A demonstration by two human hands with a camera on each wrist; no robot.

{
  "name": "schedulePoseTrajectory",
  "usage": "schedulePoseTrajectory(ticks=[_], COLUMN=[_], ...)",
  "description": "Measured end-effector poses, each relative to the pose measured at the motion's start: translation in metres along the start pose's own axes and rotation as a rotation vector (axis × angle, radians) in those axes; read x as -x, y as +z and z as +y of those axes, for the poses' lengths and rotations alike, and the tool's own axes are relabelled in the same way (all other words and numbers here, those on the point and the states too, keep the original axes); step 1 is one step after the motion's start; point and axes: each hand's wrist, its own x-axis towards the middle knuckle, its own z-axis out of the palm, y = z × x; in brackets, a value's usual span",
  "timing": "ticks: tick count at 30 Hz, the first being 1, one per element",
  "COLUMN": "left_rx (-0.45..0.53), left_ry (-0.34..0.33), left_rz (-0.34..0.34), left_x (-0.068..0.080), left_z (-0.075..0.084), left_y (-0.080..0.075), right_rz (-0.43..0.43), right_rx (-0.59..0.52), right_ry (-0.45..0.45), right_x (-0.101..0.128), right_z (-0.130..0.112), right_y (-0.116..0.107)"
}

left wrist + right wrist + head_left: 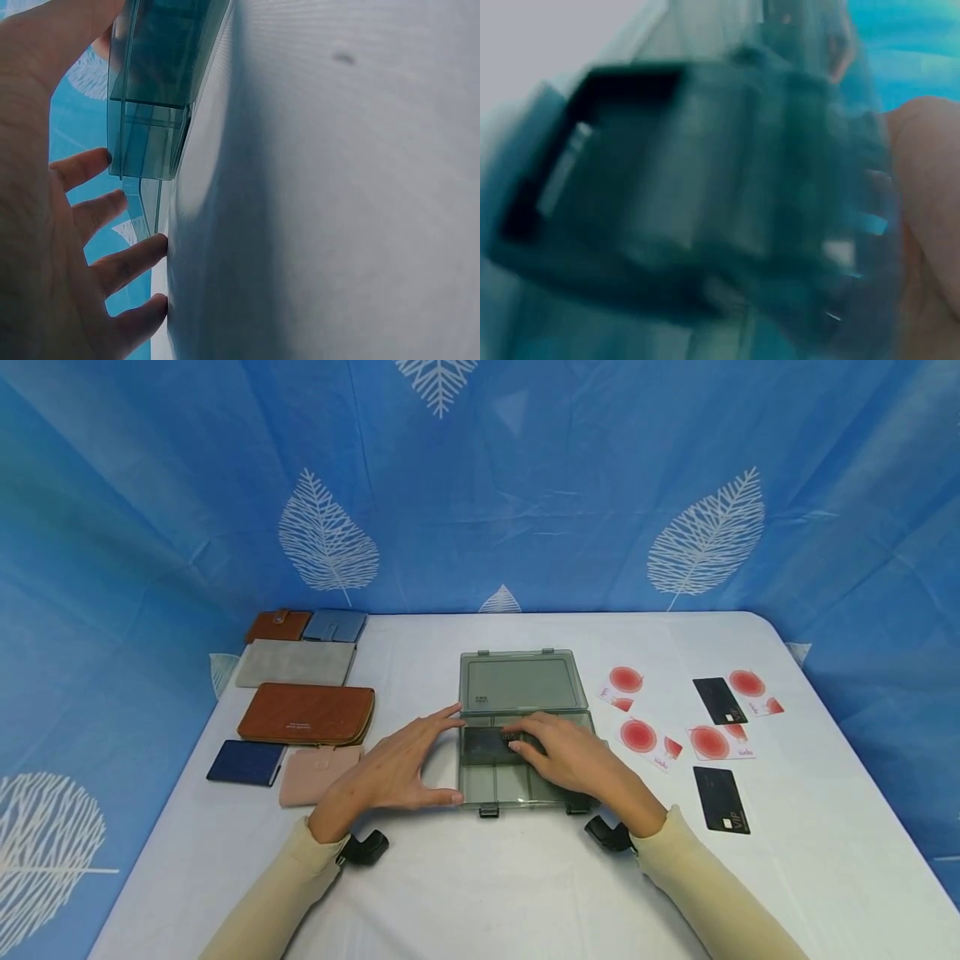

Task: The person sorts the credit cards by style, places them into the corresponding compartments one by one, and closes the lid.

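A grey-green see-through divided box (512, 787) stands in the middle of the table, its lid (523, 685) folded back behind it. Across its compartments, toward the left, lies a black card (480, 746). My right hand (566, 758) reaches over the box from the right and grips the card's right part, thumb on top and fingers along the far edge. At the box's left side my left hand (405, 760) spreads its fingers and thumb around the corners. In the left wrist view the left fingers (129, 264) look straight. Blur covers the right wrist view.
On the left sit several wallets, including a brown one (307, 713), a grey one (296, 662) and a pink one (318, 775), beside a navy card holder (246, 762). To the right lie black cards (722, 799) and several red-and-white cards (639, 736). A blue curtain backs the table.
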Motion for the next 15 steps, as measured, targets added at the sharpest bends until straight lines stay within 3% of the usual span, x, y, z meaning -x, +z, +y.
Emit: schedulePoseTrajectory(ticks=[3, 8, 15], left_rx=[-0.004, -0.021, -0.023], left_ry=[0.005, 0.012, -0.005], left_rz=[0.004, 0.010, 0.004], left_x=[-0.001, -0.002, 0.001], left_z=[0.000, 0.001, 0.002], left_y=[0.001, 0.001, -0.002], right_rz=[0.025, 0.142, 0.244], right_rx=[-0.039, -0.097, -0.102], right_ry=[0.015, 0.010, 0.034], right_x=[0.003, 0.008, 0.019], right_z=[0.004, 0.013, 0.036], right_y=[-0.010, -0.028, -0.040])
